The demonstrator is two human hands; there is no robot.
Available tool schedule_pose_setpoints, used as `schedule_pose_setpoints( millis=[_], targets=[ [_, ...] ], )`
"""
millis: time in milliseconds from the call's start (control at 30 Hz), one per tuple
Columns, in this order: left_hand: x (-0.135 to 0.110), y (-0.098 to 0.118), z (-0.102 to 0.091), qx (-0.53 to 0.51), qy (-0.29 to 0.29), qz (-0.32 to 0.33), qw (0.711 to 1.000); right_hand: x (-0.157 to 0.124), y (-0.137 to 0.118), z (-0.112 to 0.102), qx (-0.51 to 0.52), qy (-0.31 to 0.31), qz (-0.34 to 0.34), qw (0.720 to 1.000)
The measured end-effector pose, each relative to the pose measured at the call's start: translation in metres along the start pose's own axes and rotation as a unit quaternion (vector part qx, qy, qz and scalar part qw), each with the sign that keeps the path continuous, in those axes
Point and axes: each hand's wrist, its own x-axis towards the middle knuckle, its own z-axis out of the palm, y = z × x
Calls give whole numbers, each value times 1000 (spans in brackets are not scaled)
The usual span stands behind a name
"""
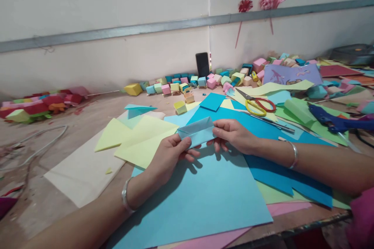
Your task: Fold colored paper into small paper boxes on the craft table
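Note:
A small folded piece of light blue paper [197, 134] is held up between both my hands, with a crease and a raised flap along its length. My left hand [172, 149] pinches its left end between thumb and fingers. At the right end, my right hand [232, 134] grips it the same way, the lower fingers curled beneath. Under the hands lies a large light blue sheet [222, 202]. Pale yellow sheets [146, 136] lie just left of my left hand, and a darker blue sheet [271, 167] spreads beneath my right forearm.
Scissors with yellow and red handles [257, 105] lie beyond my right hand. A blue glue gun [330, 118] rests at the right. Small folded paper boxes [175, 87] line the wall, near an upright phone [202, 64]. A white cable [43, 142] loops at left.

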Motion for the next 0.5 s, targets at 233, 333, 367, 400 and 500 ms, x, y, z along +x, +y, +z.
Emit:
schedule_pose_setpoints(
  millis=[233, 333, 367, 400, 500],
  targets=[
    [0, -1, 4, 14, 13, 16, 1000, 4, 6, 4, -8, 84, -4, 996],
    [0, -1, 5, 24, 23, 20, 999, 3, 5, 4, -41, 87, -14, 995],
    [0, -1, 5, 29, 24, 21, 999, 3, 4, 4, -49, 87, -11, 995],
    [-1, -1, 5, 34, 25, 19, 999, 2, 3, 3, -54, 85, -3, 995],
    [-1, 0, 5, 36, 16, 6, 999, 1, -1, 1, -48, 78, 26, 995]
  ],
)
